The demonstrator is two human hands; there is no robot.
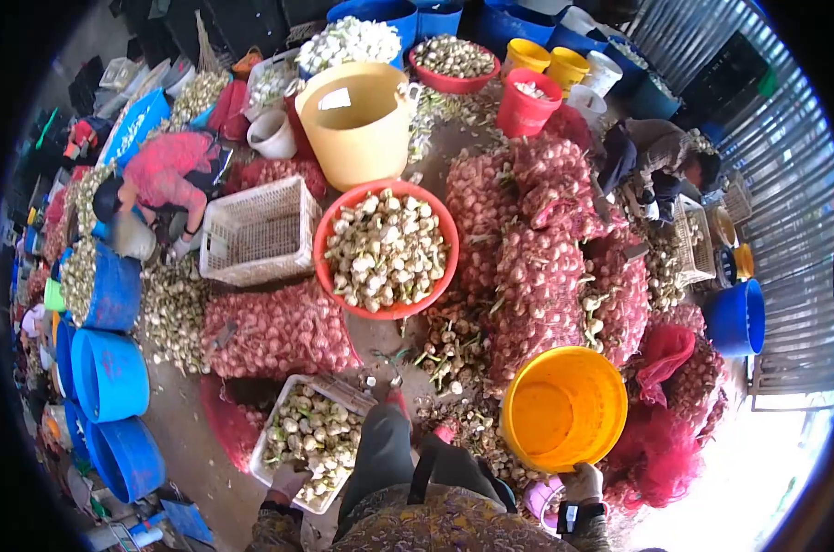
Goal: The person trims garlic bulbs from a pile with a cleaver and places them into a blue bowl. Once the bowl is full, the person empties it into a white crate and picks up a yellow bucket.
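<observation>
My left hand (290,479), in a pale glove, is closed at the near left edge of a white plastic crate (341,394) beside my leg. Garlic bulbs (311,428) with trimmed stems fill much of that crate. On my other side, my right hand (583,481), with a dark band at the wrist, is closed on the near rim of a yellow bucket (566,405). The bucket's mouth faces me and its inside shows no contents. Loose garlic and peelings (477,428) lie on the floor between my feet and the bucket.
A red basin (319,241) heaped with garlic stands ahead, near a whitish crate (259,230). Red mesh sacks (538,299) of garlic are piled ahead right. Blue tubs (110,373) line the left. Two people (164,175) (656,152) bend over work on either side.
</observation>
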